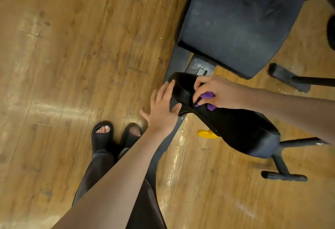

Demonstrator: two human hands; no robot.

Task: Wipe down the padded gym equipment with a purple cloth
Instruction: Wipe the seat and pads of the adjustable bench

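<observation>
You stand on a glossy wood-plank floor [72, 65] beside a black machine. Its near pad [235, 125] is black, stitched along the seam, with a greyish sheen at the end; the bigger pad [244, 20] looks dusty. Your right hand [215, 92] curls round the purple cloth [208, 95] on the near pad. Your left hand [161, 109] lies flat, fingers spread, against the pad's end. No readable writing.

Gym, padded bench [235, 21], wooden floor [72, 47]

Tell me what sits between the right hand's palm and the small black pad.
In the head view, the bunched purple cloth lies there: the right hand grips it and presses it onto the small black pad.
</observation>
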